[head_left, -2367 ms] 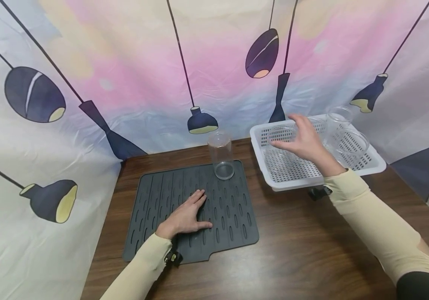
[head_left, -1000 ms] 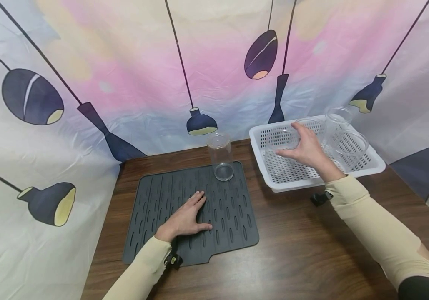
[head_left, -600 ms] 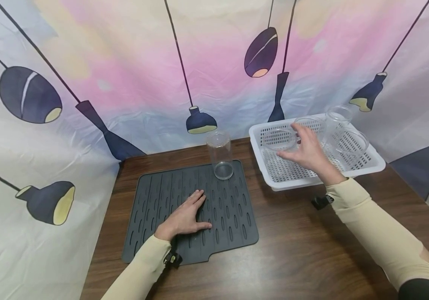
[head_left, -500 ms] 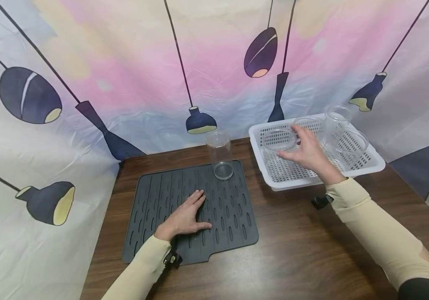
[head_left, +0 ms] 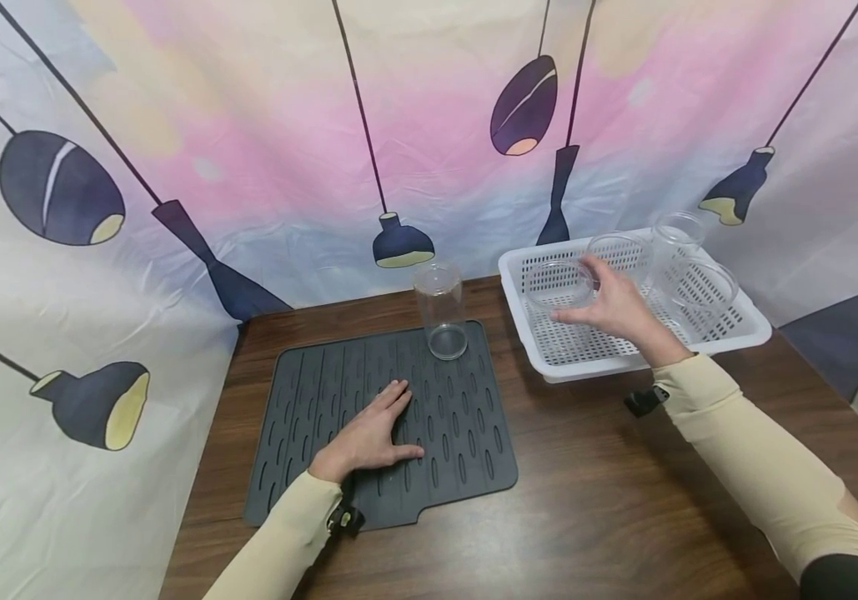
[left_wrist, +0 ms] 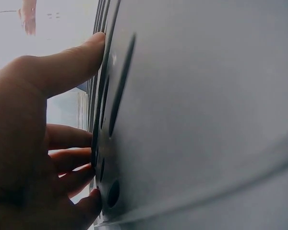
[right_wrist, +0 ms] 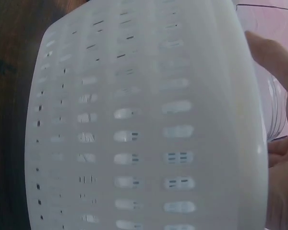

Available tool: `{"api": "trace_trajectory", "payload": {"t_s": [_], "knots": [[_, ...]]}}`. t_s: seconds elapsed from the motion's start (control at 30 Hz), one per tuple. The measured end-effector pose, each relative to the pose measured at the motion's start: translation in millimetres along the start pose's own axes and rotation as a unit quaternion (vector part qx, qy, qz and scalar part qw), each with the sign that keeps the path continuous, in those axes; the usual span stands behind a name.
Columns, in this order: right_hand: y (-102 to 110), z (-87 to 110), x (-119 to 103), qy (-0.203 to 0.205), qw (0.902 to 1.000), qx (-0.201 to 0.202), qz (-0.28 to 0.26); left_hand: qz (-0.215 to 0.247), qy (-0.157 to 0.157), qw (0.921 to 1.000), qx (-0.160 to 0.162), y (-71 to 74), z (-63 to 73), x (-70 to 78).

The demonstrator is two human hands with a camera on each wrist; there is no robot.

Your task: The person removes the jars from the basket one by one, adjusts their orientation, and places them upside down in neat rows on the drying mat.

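My left hand lies spread with its palm side down on a dark grey drying mat. In the left wrist view its thumb and fingertips touch the mat's edge and slots. On the mat's far right corner stands a tall clear glass. My right hand reaches into a white perforated basket. Its thumb and fingers curl round the right side of a clear drinking glass. That glass's lower part blends with the basket. In the right wrist view the basket wall hides much of the hand.
Several more clear glasses, among them one at the back and a wide one, stand in the basket. The basket and mat rest on a brown wooden table. A printed curtain hangs close behind.
My right hand has moved slightly down, toward the basket's near side. The glass at it has shifted a little left and its rim shows more fully. My left hand stays still.
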State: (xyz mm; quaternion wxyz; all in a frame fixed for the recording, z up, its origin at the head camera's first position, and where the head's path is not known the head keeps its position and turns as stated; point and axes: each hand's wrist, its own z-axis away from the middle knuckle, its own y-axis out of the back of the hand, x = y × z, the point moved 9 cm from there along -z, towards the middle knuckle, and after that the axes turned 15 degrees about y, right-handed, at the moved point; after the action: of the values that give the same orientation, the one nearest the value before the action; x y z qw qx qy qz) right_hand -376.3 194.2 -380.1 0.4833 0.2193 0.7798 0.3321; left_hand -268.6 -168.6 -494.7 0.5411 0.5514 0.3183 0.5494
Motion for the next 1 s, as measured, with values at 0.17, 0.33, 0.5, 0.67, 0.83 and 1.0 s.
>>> {"api": "trace_trajectory", "payload": {"t_s": [0.17,0.33,0.5,0.67,0.83,1.0], "knots": [[-8.5,-0.4,7.0,0.003,0.9977,-0.027,-0.062,0.0,0.0,1.0,0.0,0.5,0.6,-0.2],[-18.6,1.8,11.1,0.019,0.985,-0.055,-0.163,0.001,0.001,1.0,0.0,-0.1,1.1,0.0],[-24.9,3.5,8.6,0.045,0.9701,-0.094,-0.219,0.005,0.001,1.0,0.001,0.8,1.2,0.4],[-26.2,5.8,7.7,0.071,0.9755,-0.12,-0.17,0.005,0.002,1.0,-0.001,0.2,1.0,0.3],[-26.5,7.1,11.8,0.062,0.9811,-0.11,-0.146,0.002,0.003,1.0,-0.001,-0.2,0.6,-0.1],[-27.1,5.9,15.2,0.057,0.9857,-0.088,-0.132,-0.001,0.002,1.0,-0.002,0.3,0.8,0.9]]}}
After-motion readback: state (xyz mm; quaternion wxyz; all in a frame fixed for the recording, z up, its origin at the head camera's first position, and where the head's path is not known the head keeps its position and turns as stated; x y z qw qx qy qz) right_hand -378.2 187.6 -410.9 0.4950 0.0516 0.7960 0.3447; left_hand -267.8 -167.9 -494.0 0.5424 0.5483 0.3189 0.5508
